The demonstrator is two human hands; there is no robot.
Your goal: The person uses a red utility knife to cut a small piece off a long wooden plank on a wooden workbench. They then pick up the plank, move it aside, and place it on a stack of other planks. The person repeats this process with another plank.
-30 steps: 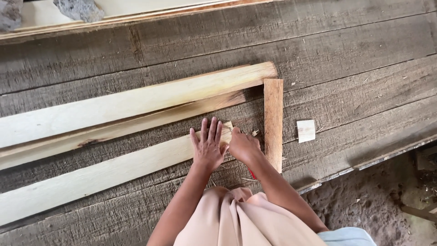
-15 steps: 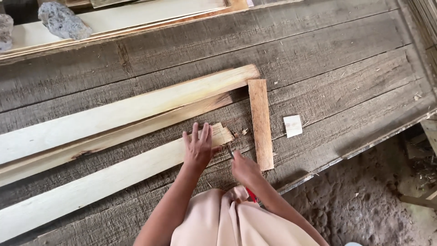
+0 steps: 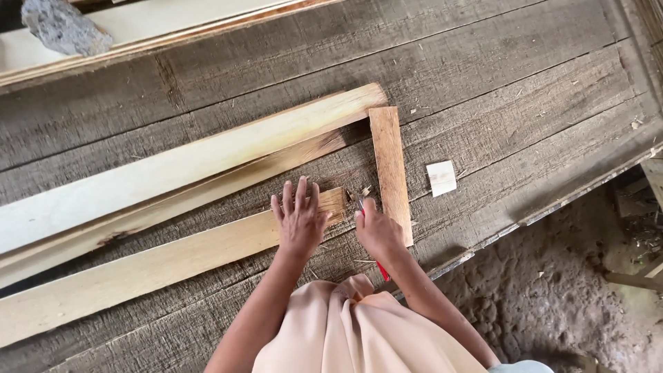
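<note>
The left hand (image 3: 300,222) lies flat, palm down, fingers spread and open, pressing on the near end of a pale plank (image 3: 159,266); it grasps nothing, it only bears on the wood. The plank runs away to the left of that hand across the grey bench (image 3: 483,76), and its cut end (image 3: 335,202) shows just right of the fingertips.

The right hand (image 3: 376,231) sits just beside the left one, to its right, with its grip closed around a red tool (image 3: 382,270). Only a short red length shows below the wrist, and a thin tip at the fingers near the plank's end; what kind of tool it is cannot be told. The two hands are near each other but not touching.

Just right of the right hand, touching its knuckles or nearly so, lies a short board (image 3: 390,169), set crosswise to the long pieces. Its far end meets the end of a longer plank (image 3: 186,162) that runs off to the left, beyond the left hand. A darker strip (image 3: 166,207) lies against that plank on its near side.

Further right of the short board, apart from it, rests a small pale offcut (image 3: 441,177). A grey stone (image 3: 63,27) sits far off at the upper left. Below the bench edge, to the right, is bare earth (image 3: 552,297).
</note>
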